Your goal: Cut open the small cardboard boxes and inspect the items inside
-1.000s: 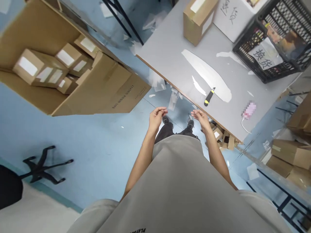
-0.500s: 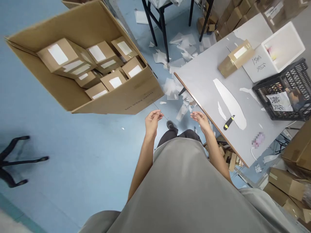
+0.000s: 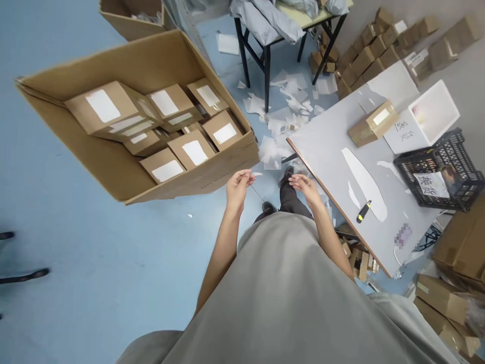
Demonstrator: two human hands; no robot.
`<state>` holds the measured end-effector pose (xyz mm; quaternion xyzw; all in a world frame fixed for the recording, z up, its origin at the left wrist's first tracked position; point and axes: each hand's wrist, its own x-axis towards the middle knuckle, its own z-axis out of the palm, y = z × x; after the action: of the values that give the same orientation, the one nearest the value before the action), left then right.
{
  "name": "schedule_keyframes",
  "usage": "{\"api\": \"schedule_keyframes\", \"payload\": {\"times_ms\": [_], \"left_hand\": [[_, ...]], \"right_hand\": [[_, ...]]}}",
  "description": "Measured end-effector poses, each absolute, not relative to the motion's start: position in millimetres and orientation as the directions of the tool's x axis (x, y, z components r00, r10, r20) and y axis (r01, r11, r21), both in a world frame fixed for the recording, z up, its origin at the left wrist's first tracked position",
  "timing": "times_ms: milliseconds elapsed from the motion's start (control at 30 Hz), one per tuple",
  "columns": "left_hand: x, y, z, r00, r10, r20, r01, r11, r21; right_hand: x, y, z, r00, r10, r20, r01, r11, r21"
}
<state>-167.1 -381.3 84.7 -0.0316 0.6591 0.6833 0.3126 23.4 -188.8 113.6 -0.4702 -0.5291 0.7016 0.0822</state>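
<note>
Left hand [image 3: 236,191] and right hand [image 3: 306,190], on my head view, curl loosely, nothing visibly held; whether fingertips meet, I can't tell. Beside the left stands a carton [image 3: 222,174], floor hidden; beside the right, the brown-edged worktop [image 3: 333,156].

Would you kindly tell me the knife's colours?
The knife is black and yellow, as the head view shows.

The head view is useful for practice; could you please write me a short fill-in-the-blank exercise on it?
The hand nearer the carton is the ____ one.
On the table, the knife is black with bright ____ parts.
The colour of the crate is ____.
Missing words: left; yellow; black.
</note>
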Motion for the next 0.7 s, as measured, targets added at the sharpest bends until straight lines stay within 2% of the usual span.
{"api": "schedule_keyframes", "payload": {"times_ms": [200,333,567,700], "left_hand": [[-223,-372,88,-0.818,0.322,-0.477,-0.487,0.053,0.872],[-261,-358,96,-0.856,0.251,-0.452,-0.461,0.025,0.887],[-297,-380,96,-0.866,-0.011,-0.500,-0.499,0.086,0.862],[-306,-406,87,-0.820,-0.162,-0.549,-0.566,0.080,0.821]], "right_hand": [[-46,-162,119,-0.635,0.569,-0.523,0.379,-0.360,-0.852],[-103,-137,114,-0.668,0.481,-0.568,0.446,-0.352,-0.823],[-227,-114,86,-0.805,0.226,-0.548,0.492,-0.261,-0.830],[-278,-121,64,-0.797,0.143,-0.587,0.553,-0.220,-0.804]]}}
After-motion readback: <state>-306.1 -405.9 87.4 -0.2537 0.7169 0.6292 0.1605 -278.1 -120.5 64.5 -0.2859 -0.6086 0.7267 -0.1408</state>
